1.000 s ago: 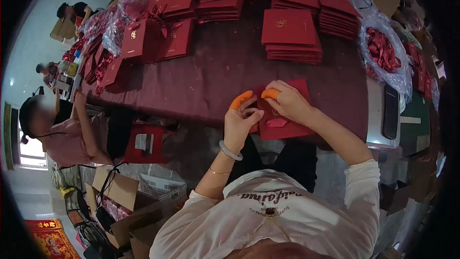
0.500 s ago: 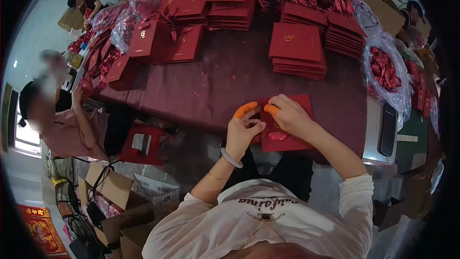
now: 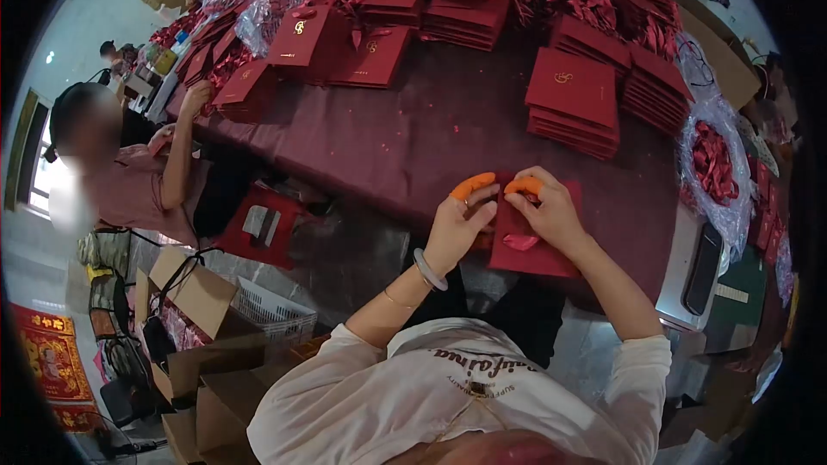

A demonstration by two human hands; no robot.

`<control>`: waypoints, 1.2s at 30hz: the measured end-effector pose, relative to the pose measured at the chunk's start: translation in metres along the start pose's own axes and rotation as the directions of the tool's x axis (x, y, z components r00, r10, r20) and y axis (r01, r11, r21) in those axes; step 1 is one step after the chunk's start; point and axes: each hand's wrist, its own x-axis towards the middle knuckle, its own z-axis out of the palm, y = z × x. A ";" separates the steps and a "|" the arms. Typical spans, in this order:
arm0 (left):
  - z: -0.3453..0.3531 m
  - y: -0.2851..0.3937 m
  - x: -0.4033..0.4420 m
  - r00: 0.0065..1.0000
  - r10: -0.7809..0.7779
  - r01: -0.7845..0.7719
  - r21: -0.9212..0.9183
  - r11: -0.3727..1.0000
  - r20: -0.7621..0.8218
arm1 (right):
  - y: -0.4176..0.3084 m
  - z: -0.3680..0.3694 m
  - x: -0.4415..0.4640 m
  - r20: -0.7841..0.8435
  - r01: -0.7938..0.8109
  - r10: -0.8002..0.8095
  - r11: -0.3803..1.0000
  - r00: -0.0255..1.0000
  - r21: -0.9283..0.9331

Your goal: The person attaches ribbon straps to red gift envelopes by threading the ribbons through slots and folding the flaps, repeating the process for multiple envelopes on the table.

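A red paper gift bag (image 3: 554, 251) lies flat at the table's near edge, with a shiny red ribbon (image 3: 519, 242) on its lower part. My right hand (image 3: 549, 213) is over the bag, thumb and index finger pinched together; what is in the pinch is too small to make out. My left hand (image 3: 461, 222) is at the bag's left side, its fingers curled toward the thumb. Whatever lies between those fingers is hidden. Each hand wears an orange finger cover. A pale bangle rings my left wrist.
Stacked red bags (image 3: 573, 103) stand ahead on the cloth-covered table (image 3: 413, 151), with more bags behind. Clear plastic holding red ribbons (image 3: 715, 159) and a black phone (image 3: 704, 269) are at the right. A seated person (image 3: 146, 181) works at the left, near cardboard boxes (image 3: 198, 293).
The view has swung, shifting the table and stacks right. My right fingers have curled into a tighter pinch. The person at the left has raised a hand to the bags there.
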 end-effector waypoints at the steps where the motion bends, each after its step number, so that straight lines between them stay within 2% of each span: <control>1: -0.003 0.000 0.003 0.999 0.004 -0.002 -0.076 0.997 0.033 | -0.003 -0.003 0.000 0.000 -0.040 0.041 0.996 0.999 0.084; 2: -0.008 0.000 0.007 0.999 0.003 0.000 -0.072 0.997 0.043 | -0.005 -0.004 -0.001 0.002 -0.078 0.079 0.983 0.997 0.168; 3: -0.012 0.003 0.011 0.977 0.183 -0.212 0.368 0.906 0.111 | -0.002 -0.005 -0.001 -0.006 -0.081 0.083 0.982 0.996 0.168; 4: -0.013 0.004 0.014 0.918 0.308 -0.390 0.707 0.590 0.250 | 0.002 -0.003 -0.001 -0.018 -0.136 0.150 0.936 0.989 0.325; 5: -0.009 0.003 0.016 0.918 0.303 -0.390 0.709 0.588 0.255 | 0.005 -0.001 -0.002 -0.017 -0.181 0.216 0.860 0.976 0.476; 7: 0.007 0.006 0.020 0.850 0.493 -0.462 0.708 0.534 0.183 | 0.009 0.000 -0.001 -0.051 -0.164 0.219 0.847 0.974 0.506; 8: 0.006 0.005 0.025 0.851 0.489 -0.466 0.707 0.532 0.193 | 0.013 0.001 -0.001 -0.072 -0.146 0.208 0.857 0.975 0.494; 10: 0.010 0.009 0.031 0.728 0.630 -0.549 0.781 0.298 0.271 | 0.013 -0.002 -0.001 -0.094 -0.151 0.222 0.863 0.970 0.482; 11: 0.011 0.009 0.030 0.817 0.541 -0.471 0.773 0.425 0.201 | 0.012 -0.002 -0.001 -0.124 -0.124 0.200 0.883 0.972 0.453; 12: 0.005 0.008 0.035 0.822 0.510 -0.458 0.826 0.329 0.253 | 0.011 -0.002 -0.001 -0.148 -0.107 0.185 0.899 0.971 0.426; 13: -0.003 0.007 0.037 0.833 0.464 -0.444 0.866 0.232 0.303 | 0.015 -0.003 -0.002 -0.100 -0.178 0.239 0.891 0.966 0.418; 14: -0.005 0.013 0.036 0.869 0.395 -0.427 0.856 0.291 0.298 | 0.012 -0.004 -0.001 -0.114 -0.175 0.245 0.888 0.963 0.425; 16: 0.000 0.037 0.027 0.894 0.302 -0.418 0.860 0.294 0.331 | 0.008 -0.002 -0.001 -0.121 -0.153 0.232 0.875 0.965 0.459; 18: -0.018 0.039 0.027 0.964 0.124 -0.265 0.866 0.424 0.235 | 0.012 0.002 -0.001 -0.113 -0.140 0.226 0.852 0.968 0.505; 19: -0.025 0.050 0.021 0.951 0.180 -0.303 0.869 0.391 0.251 | 0.013 0.002 -0.001 -0.107 -0.158 0.245 0.844 0.964 0.512; 21: -0.044 0.066 0.014 0.992 0.002 -0.105 0.833 0.544 0.124 | 0.012 0.003 0.000 -0.108 -0.141 0.217 0.869 0.970 0.474; 22: -0.066 0.061 0.014 0.984 0.054 -0.167 0.773 0.612 0.170 | 0.015 0.006 0.000 -0.129 -0.102 0.177 0.888 0.976 0.449; 23: -0.083 0.057 0.010 0.985 0.038 -0.155 0.779 0.607 0.167 | 0.014 0.006 -0.002 -0.126 -0.112 0.189 0.880 0.974 0.461; 25: -0.097 0.055 0.003 0.981 0.168 -0.183 0.717 0.673 0.093 | 0.014 0.002 -0.002 -0.060 -0.149 0.192 0.890 0.979 0.430; 26: -0.101 0.054 0.000 0.973 0.230 -0.157 0.744 0.650 0.004 | 0.014 0.002 -0.001 -0.060 -0.152 0.196 0.888 0.979 0.433; 30: -0.099 0.034 -0.008 0.970 0.218 -0.077 0.710 0.700 -0.109 | 0.012 0.006 -0.001 -0.073 -0.147 0.197 0.891 0.978 0.430; 31: -0.091 0.029 -0.011 0.884 0.465 -0.160 0.897 0.411 -0.056 | 0.011 0.005 0.000 -0.101 -0.126 0.192 0.882 0.976 0.455; 32: -0.082 0.024 -0.016 0.749 0.658 -0.156 0.985 0.069 0.072 | 0.011 0.004 0.000 -0.102 -0.120 0.184 0.884 0.978 0.451; 33: -0.063 0.026 -0.024 0.746 0.665 -0.155 0.975 0.159 0.010 | 0.010 0.003 0.000 -0.098 -0.128 0.192 0.882 0.976 0.454; 35: -0.039 0.019 -0.045 0.809 0.557 -0.379 0.891 0.251 0.187 | 0.011 0.003 0.000 -0.089 -0.125 0.185 0.881 0.979 0.457; 36: -0.036 0.014 -0.051 0.818 0.462 -0.522 0.778 0.349 0.342 | 0.012 0.003 -0.001 -0.081 -0.143 0.205 0.868 0.975 0.475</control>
